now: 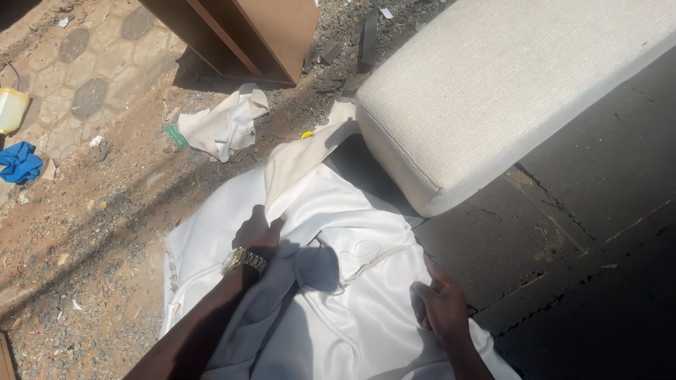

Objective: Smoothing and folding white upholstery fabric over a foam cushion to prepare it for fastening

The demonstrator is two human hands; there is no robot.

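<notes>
Outdoors, seen from above, a person's two bare hands work on a large white fabric cover spread in bright sun over gritty ground and the edge of a dark slab. That cover runs lengthwise from the near edge of the view, by the person's body, away toward the far side, where a folded flap of it rises to meet a long cream upholstered cushion. This cushion lies slantwise, its long axis going from centre to far right, and its blunt near end sits just beyond the cloth.

On the near left, the left hand, with a gold wristwatch on its wrist, has its fingers closed, pinching a fold of the cover, and it is the hand nearer the cushion. Over at the near right, the right hand rests on the cloth's right edge, fingers curled loosely; whether it grips cannot be told.

Farther off to the left lie a crumpled white rag, a blue cloth and a yellow container, with a brown wooden cabinet at the far edge
</notes>
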